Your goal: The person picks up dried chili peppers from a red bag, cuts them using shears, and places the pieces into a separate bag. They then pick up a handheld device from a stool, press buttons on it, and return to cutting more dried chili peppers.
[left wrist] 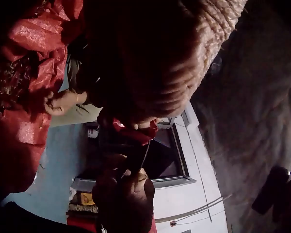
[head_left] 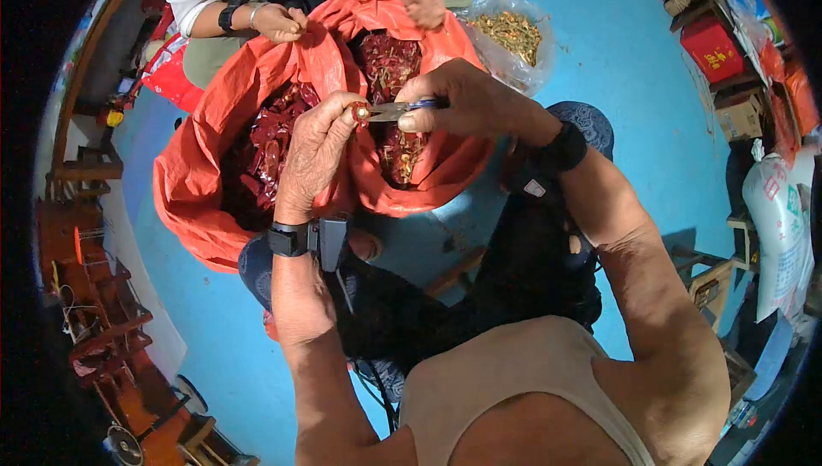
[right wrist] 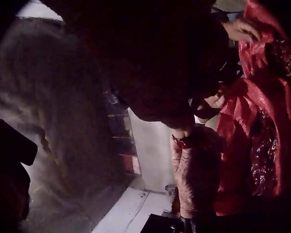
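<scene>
In the head view my left hand (head_left: 315,151) pinches a dried red chili (head_left: 360,112), its pale stem end facing the blades. My right hand (head_left: 467,99) grips small scissors (head_left: 390,112) with blue on the handle, the blades touching the chili's end. Both hands are above two open red woven sacks (head_left: 190,194); dark red chilies (head_left: 262,151) fill the left one, and chilies mixed with stem bits (head_left: 390,63) lie in the right one. The left wrist view shows the red chili (left wrist: 136,130) under my left fingers. The right wrist view is dark around the blades.
Across the sacks sits another person, with one hand (head_left: 278,22) at the left sack's rim and the other (head_left: 419,2) over the right sack. A clear plastic bag of stems (head_left: 512,38) stands on the blue floor (head_left: 599,55). Wooden furniture and shelves line both sides.
</scene>
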The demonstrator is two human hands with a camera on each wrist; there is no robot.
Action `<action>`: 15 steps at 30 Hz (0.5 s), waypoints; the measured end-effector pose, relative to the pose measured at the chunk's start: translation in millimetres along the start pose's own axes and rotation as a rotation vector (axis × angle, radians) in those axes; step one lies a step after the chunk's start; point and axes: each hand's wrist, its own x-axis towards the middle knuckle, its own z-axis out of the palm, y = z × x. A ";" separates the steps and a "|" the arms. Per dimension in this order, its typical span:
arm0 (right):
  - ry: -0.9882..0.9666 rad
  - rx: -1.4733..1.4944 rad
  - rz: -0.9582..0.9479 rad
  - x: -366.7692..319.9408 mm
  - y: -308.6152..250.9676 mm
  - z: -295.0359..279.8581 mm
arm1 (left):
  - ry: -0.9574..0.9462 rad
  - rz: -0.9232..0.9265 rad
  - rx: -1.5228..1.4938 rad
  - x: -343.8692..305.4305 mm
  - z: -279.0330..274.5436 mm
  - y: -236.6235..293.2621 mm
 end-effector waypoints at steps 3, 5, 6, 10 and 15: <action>-0.006 -0.175 0.006 -1.3 -3.4 0.3 | -0.013 0.009 0.055 0.8 -0.6 -3.5; 0.109 -0.317 -0.125 -2.0 -0.3 4.2 | -0.005 0.016 0.052 0.5 0.1 -6.1; 0.103 -0.320 -0.127 -2.7 -0.2 4.5 | -0.004 0.022 0.050 0.6 0.3 -6.5; 0.173 -0.474 -0.164 -2.7 1.2 10.6 | -0.014 0.010 0.163 2.3 -0.1 -5.1; 0.328 -0.575 -0.084 0.6 -3.6 32.2 | 0.164 -0.003 0.046 3.4 5.9 -9.0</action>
